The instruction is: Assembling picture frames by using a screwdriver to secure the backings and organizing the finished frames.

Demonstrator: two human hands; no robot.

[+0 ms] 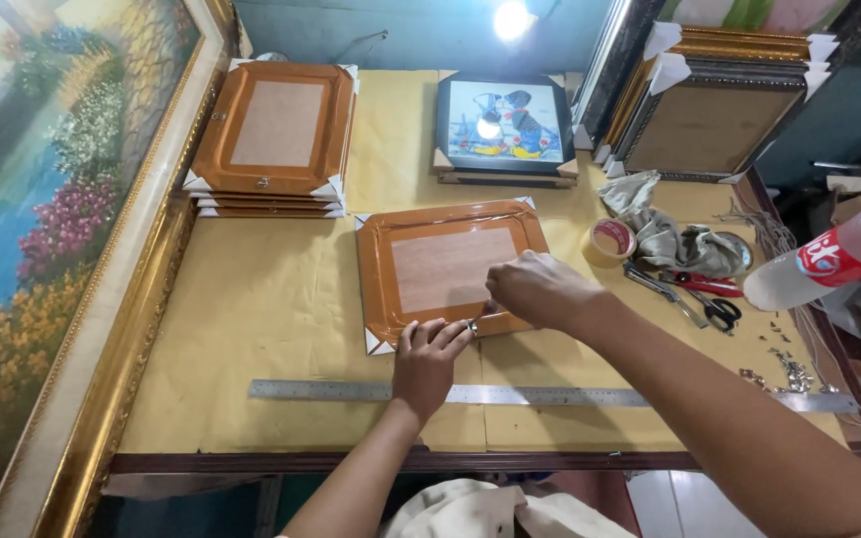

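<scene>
Left hand (429, 351) is lying flat, pressing the near edge of the orange picture frame (447, 267); right hand (538, 289) is pinching a small metal tool (474, 322) beside it

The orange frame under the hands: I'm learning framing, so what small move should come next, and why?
Probably press the small metal piece down into the near edge of the orange frame. The left hand pins that edge at its near-left part, and the right hand pinches the piece right at the rim, so it looks positioned but not visibly seated.
</scene>
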